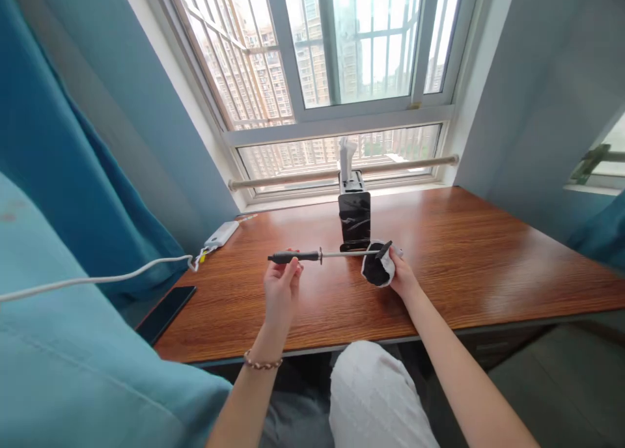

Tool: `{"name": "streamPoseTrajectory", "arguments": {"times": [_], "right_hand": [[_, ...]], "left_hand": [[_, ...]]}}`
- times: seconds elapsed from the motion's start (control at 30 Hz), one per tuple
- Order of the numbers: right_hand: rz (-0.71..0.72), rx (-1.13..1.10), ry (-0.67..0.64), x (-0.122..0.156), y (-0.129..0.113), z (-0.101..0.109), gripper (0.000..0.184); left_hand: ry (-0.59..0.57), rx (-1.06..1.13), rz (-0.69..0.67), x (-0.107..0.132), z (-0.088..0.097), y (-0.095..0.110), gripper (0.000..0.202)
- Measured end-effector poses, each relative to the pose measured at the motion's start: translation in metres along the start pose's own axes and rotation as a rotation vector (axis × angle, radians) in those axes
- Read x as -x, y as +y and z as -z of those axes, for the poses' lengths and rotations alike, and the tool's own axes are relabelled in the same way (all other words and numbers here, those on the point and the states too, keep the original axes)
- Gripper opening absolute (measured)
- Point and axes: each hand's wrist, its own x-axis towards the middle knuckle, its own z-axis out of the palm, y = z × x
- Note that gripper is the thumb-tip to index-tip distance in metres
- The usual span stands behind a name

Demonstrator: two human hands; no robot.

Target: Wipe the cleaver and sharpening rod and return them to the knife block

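My left hand pinches the dark handle of a thin metal rod tool between thumb and fingers. A small collar sits where the handle meets the bare shaft, and the rod lies nearly level above the table. At its right end is a dark, slanted piece, partly against a white item with a black inside, like a cloth or pouch. My right hand is closed on the white item's right side. Its exact kind is unclear, and the fingers behind it are hidden.
The brown wooden table stands before a barred window. A black stand with a white tissue behind it is just beyond the rod. At left lie a phone, a white power strip and its cable, near a blue curtain.
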Motion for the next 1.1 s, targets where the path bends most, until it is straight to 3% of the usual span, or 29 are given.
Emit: {"name": "streamPoseTrajectory", "arguments": {"times": [0.1,0.27,0.37,0.47,0.6,0.87,0.97,1.1], "right_hand": [[-0.067,-0.001,-0.059,0.004,-0.002,-0.005,0.021],[-0.142,0.032,-0.184,0.012,-0.004,-0.011,0.022],[-0.211,0.086,-0.289,0.016,-0.003,-0.014,0.026],[-0.222,0.112,-0.287,0.017,-0.003,-0.016,0.027],[-0.165,0.100,-0.207,0.015,-0.004,-0.019,0.023],[-0.168,0.085,-0.176,0.012,-0.004,-0.023,0.021],[-0.164,0.080,-0.178,0.011,-0.005,-0.024,0.021],[-0.162,0.067,-0.170,0.011,-0.006,-0.024,0.020]], "left_hand": [[-0.071,-0.040,-0.072,-0.015,-0.034,0.022,0.026],[-0.364,-0.151,-0.254,-0.035,-0.084,0.049,0.012],[-0.449,-0.196,-0.268,-0.054,-0.106,0.065,0.011],[-0.525,-0.232,-0.255,-0.083,-0.120,0.081,0.013],[-0.529,-0.253,-0.356,-0.131,-0.134,0.104,0.014],[-0.473,-0.137,-0.599,-0.213,-0.173,0.149,0.013],[-0.472,-0.150,-0.603,-0.231,-0.185,0.148,0.013],[-0.472,-0.194,-0.582,-0.243,-0.194,0.128,0.013]]}}
